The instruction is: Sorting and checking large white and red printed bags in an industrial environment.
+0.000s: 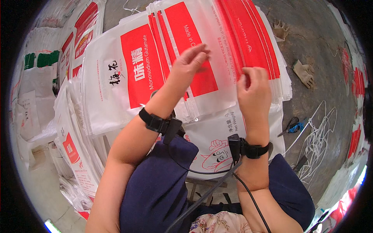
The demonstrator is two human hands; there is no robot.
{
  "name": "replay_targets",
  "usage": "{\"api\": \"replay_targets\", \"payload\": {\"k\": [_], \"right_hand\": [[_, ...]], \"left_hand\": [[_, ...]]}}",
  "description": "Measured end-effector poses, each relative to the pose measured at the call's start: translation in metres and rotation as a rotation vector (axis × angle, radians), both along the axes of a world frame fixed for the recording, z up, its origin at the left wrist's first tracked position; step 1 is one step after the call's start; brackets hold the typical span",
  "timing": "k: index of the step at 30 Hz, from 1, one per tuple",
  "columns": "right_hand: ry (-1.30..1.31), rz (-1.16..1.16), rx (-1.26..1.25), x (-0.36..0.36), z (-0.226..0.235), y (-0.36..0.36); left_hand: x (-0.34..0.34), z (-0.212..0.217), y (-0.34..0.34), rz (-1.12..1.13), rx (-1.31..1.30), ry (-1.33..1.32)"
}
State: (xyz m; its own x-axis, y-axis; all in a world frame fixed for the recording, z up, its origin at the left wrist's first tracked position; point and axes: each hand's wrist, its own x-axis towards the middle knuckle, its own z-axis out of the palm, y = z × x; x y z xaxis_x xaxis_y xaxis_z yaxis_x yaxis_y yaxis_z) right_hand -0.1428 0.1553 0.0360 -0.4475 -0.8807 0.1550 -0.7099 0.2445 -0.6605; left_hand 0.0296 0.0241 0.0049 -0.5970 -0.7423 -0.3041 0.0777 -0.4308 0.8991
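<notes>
Sacks (142,66) — printed red-and-white plastic — lie beneath the left hand (191,60) (free, loosely curled) and right hand (254,85), whose grip I cannot tell.

Printed sacks (206,83): white, red panels, dark and white lettering. Flat, stacked in overlapping bundles. Lying beneath both left hand (188,65) and right hand (254,84), extending beyond the fingertips.

Cabled black wristbands (256,150) go with navy trousers (155,190).
</notes>
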Motion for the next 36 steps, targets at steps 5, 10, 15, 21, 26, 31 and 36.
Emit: {"api": "replay_targets", "payload": {"k": [5,10,15,21,26,31,36], "right_hand": [[0.313,-0.077,-0.235,0.004,0.000,-0.007],[0.026,0.136,-0.090,0.028,-0.059,-0.010],[-0.090,0.152,0.030,0.047,-0.074,-0.006],[-0.246,0.116,-0.064,0.041,-0.060,-0.011],[-0.174,0.178,-0.062,0.043,-0.039,-0.011],[-0.205,0.162,-0.118,0.039,-0.023,-0.016],[-0.189,0.182,-0.072,0.030,-0.011,-0.015]], "left_hand": [[0.066,-0.040,-0.045,0.537,-0.717,-0.656],[0.068,-0.049,-0.034,0.465,-0.359,-0.688],[0.068,-0.032,-0.039,0.528,-0.253,-0.590],[0.037,0.010,-0.025,0.274,-0.009,-0.347],[0.005,0.022,-0.010,0.215,0.040,-0.173],[-0.004,0.020,-0.011,0.204,0.051,0.048],[-0.005,0.018,-0.008,0.237,0.075,0.063]]}}
